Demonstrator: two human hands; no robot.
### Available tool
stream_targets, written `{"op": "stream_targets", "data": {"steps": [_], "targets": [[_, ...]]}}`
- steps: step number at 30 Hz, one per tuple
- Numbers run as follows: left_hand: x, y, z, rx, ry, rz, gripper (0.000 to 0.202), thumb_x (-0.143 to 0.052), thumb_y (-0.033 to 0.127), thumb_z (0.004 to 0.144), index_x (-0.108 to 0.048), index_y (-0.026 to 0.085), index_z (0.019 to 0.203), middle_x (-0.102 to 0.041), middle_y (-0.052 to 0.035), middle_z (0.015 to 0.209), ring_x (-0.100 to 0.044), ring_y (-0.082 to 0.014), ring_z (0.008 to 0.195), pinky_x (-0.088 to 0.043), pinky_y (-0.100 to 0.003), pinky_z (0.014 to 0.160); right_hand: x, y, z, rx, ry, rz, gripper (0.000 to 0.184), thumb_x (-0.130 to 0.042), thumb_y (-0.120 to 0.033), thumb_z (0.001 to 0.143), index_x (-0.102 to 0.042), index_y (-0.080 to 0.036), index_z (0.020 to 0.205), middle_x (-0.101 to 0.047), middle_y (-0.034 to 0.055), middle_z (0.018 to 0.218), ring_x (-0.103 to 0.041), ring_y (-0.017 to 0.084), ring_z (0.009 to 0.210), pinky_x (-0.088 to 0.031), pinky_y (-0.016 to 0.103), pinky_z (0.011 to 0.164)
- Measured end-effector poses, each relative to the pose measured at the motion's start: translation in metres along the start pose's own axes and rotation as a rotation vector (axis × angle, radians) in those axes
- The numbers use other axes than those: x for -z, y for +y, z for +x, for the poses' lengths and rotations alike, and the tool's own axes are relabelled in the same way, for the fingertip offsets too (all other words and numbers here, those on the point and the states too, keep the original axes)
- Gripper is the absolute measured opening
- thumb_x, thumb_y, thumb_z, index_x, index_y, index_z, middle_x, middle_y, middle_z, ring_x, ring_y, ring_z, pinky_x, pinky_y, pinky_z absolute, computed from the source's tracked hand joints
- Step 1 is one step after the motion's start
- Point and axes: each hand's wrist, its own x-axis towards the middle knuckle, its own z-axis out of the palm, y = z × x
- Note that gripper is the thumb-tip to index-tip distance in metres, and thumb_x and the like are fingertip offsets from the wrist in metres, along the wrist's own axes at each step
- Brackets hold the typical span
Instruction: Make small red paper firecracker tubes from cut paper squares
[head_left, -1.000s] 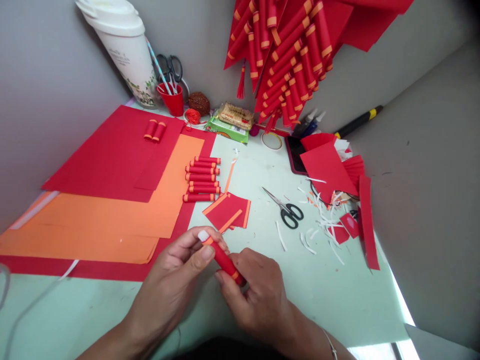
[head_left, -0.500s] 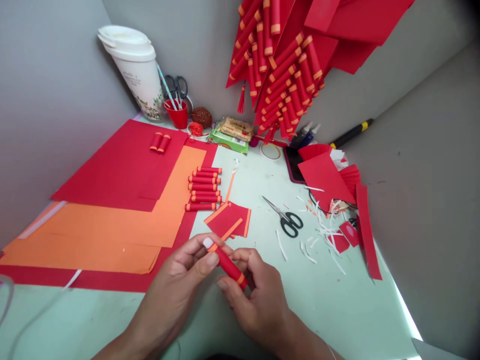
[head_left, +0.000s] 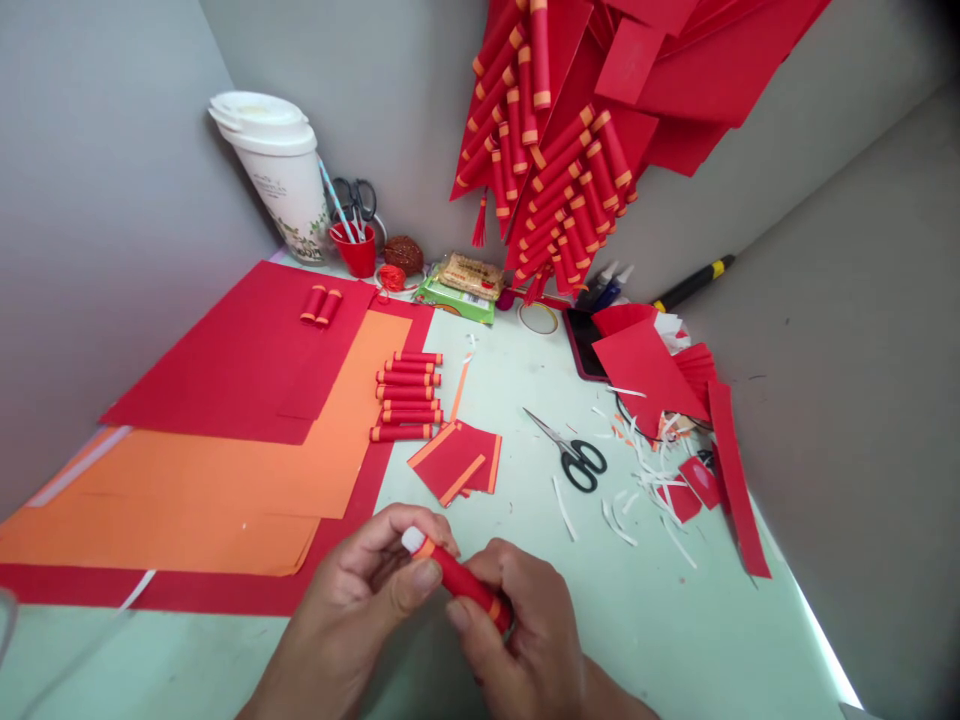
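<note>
A red paper tube (head_left: 463,582) with an orange band near each end is held slanting between both hands. A white rod-like piece (head_left: 412,540) sticks out of its upper left end. My left hand (head_left: 352,590) is closed round that end, thumb on the orange edge. Wrapped about the lower right end, my right hand (head_left: 525,630) has its thumb and bent forefinger against the paper. Just beyond the hands lie red paper pieces with orange strips (head_left: 454,460). Behind those is a row of several finished red paper rolls (head_left: 409,393).
Black-handled scissors (head_left: 576,460) lie right of centre. White paper scraps (head_left: 652,460) and a phone (head_left: 583,343) are farther right. Orange sheets (head_left: 225,490) and a red sheet (head_left: 247,350) cover the left. A tall white cup (head_left: 281,190) stands behind; a firecracker-style decoration (head_left: 562,190) hangs at the back.
The camera view has tilted, so the scene sits lower in the picture. My right fingers have curled more closely round the tube's lower end; both hands still hold it.
</note>
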Motion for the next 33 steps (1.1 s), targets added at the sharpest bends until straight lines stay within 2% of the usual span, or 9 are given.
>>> {"op": "stream_targets", "data": {"steps": [8, 13, 18, 20, 22, 25, 27, 31, 33], "targets": [[-0.004, 0.004, -0.001, 0.033, -0.048, 0.046, 0.010, -0.070, 0.035, 0.086, -0.070, 0.025, 0.089, -0.066, -0.0013, 0.083, -0.060, -0.0190, 0.079, -0.051, -0.028, 0.074, -0.009, -0.002, 0.005, -0.094, -0.100, 0.255, 0.042, -0.053, -0.060, 0.088, -0.042, -0.023, 0.071, -0.036, -0.0082, 0.055, -0.034, 0.008, 0.045, -0.029, 0.021, 0.042], [-0.004, 0.003, -0.002, 0.012, -0.060, 0.093, 0.007, -0.069, 0.034, 0.087, -0.070, 0.027, 0.090, -0.065, -0.0003, 0.083, -0.060, -0.0184, 0.081, -0.051, -0.027, 0.075, -0.004, 0.001, 0.003, 0.010, -0.112, 0.094, 0.039, -0.048, -0.044, 0.093, -0.034, -0.023, 0.063, -0.031, -0.0068, 0.054, -0.033, 0.010, 0.046, -0.028, 0.024, 0.045], [-0.005, 0.002, 0.000, 0.013, -0.063, 0.074, 0.007, -0.069, 0.032, 0.087, -0.070, 0.027, 0.092, -0.065, -0.0003, 0.085, -0.060, -0.0179, 0.081, -0.051, -0.026, 0.075, -0.004, -0.002, 0.005, 0.071, -0.033, 0.046, 0.035, -0.051, -0.033, 0.089, -0.032, -0.022, 0.062, -0.034, -0.0068, 0.052, -0.034, 0.008, 0.044, -0.026, 0.023, 0.044], [-0.006, 0.002, 0.002, 0.012, -0.047, 0.037, 0.007, -0.071, 0.032, 0.086, -0.071, 0.026, 0.090, -0.066, -0.0003, 0.085, -0.060, -0.0176, 0.081, -0.051, -0.026, 0.076, -0.004, -0.005, 0.008, 0.058, -0.002, 0.050, 0.032, -0.054, -0.030, 0.087, -0.036, -0.022, 0.062, -0.038, -0.0071, 0.051, -0.036, 0.007, 0.043, -0.028, 0.022, 0.043], [-0.008, 0.003, 0.004, -0.001, 0.004, -0.013, 0.009, -0.074, 0.032, 0.084, -0.072, 0.026, 0.090, -0.067, 0.0000, 0.085, -0.061, -0.0172, 0.082, -0.051, -0.026, 0.079, -0.004, -0.006, 0.011, 0.031, 0.019, 0.030, 0.025, -0.059, -0.030, 0.085, -0.047, -0.021, 0.065, -0.046, -0.0063, 0.052, -0.042, 0.008, 0.045, -0.032, 0.020, 0.044], [-0.010, 0.006, 0.007, -0.025, 0.128, -0.066, 0.013, -0.077, 0.030, 0.080, -0.074, 0.025, 0.092, -0.069, 0.0006, 0.085, -0.062, -0.0165, 0.082, -0.050, -0.025, 0.080, -0.001, -0.006, 0.013, -0.012, 0.021, 0.028, 0.011, -0.063, -0.029, 0.083, -0.061, -0.019, 0.083, -0.059, -0.0045, 0.056, -0.048, 0.009, 0.046, -0.038, 0.020, 0.045], [-0.011, 0.009, 0.008, -0.034, 0.182, -0.098, 0.017, -0.078, 0.029, 0.079, -0.075, 0.025, 0.096, -0.070, 0.0001, 0.086, -0.063, -0.0166, 0.086, -0.049, -0.024, 0.083, 0.001, -0.006, 0.012, -0.017, 0.032, 0.041, 0.012, -0.063, -0.027, 0.084, -0.063, -0.018, 0.093, -0.061, -0.0043, 0.059, -0.050, 0.010, 0.045, -0.040, 0.020, 0.044], [-0.011, 0.011, 0.009, 0.001, 0.140, -0.156, 0.038, -0.078, 0.027, 0.080, -0.070, 0.030, 0.117, -0.073, -0.0015, 0.096, -0.064, -0.0167, 0.093, -0.048, -0.025, 0.089, 0.004, -0.005, 0.011, 0.063, 0.143, -0.035, 0.011, -0.062, -0.022, 0.085, -0.065, -0.020, 0.095, -0.065, -0.0008, 0.071, -0.057, 0.012, 0.054, -0.047, 0.022, 0.051], [-0.011, 0.009, 0.009, 0.022, 0.121, -0.158, 0.041, -0.079, 0.027, 0.079, -0.069, 0.031, 0.119, -0.072, -0.0015, 0.099, -0.063, -0.0164, 0.094, -0.047, -0.026, 0.091, 0.005, -0.004, 0.011, 0.098, 0.174, -0.067, 0.012, -0.063, -0.020, 0.085, -0.065, -0.021, 0.097, -0.063, -0.0007, 0.074, -0.057, 0.012, 0.057, -0.047, 0.022, 0.051]]}}
